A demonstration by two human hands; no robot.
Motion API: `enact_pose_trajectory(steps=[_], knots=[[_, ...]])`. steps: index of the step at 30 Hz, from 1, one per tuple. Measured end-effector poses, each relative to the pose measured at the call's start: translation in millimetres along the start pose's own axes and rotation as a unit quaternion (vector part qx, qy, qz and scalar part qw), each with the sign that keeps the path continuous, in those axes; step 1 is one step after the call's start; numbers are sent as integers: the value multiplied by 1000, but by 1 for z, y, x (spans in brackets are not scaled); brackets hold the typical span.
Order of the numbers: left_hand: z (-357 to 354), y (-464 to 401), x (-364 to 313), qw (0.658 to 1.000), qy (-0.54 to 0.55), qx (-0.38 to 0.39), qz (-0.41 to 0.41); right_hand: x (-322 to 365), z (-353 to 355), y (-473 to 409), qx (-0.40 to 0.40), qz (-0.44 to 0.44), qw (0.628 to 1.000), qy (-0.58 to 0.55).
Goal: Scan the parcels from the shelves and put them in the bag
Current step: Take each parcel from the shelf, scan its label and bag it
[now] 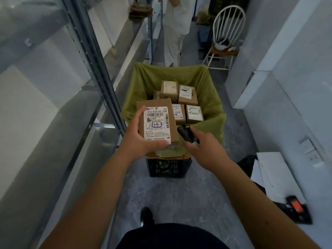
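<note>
two hands are over the green bag point(212, 90), which stands open on the grey floor point(194, 198) of a narrow aisle. the left hand point(142, 139) grips a brown parcel point(158, 123) from its left side and near end, white label up, held above the near edge of the bag. the right hand point(203, 146) is closed around a black scanner point(186, 133), just beside the parcel's right corner. five other parcels point(186, 95) lie inside the bag. a black crate point(167, 168) sits under the near end of the bag. metal shelves point(100, 69) run along the left, white walls on the right. a white chair point(224, 38) stands further down, and another person in pale clothes point(175, 33) is behind the bag.
</note>
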State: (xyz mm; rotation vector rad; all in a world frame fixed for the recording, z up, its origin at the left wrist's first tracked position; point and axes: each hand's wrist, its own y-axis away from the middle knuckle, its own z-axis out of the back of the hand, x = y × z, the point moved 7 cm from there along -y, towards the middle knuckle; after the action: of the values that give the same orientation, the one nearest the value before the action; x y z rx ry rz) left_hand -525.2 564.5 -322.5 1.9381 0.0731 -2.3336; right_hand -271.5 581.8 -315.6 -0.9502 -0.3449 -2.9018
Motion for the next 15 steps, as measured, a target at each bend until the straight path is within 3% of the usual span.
enact_pose_trajectory(steps=[5,15], knots=[[29,-82,3,999,9,17,34,25,-17,-62,7,-31,999,-34],[43,-200,36,992,11,35,122,32,-29,-180,20,-60,998,5]])
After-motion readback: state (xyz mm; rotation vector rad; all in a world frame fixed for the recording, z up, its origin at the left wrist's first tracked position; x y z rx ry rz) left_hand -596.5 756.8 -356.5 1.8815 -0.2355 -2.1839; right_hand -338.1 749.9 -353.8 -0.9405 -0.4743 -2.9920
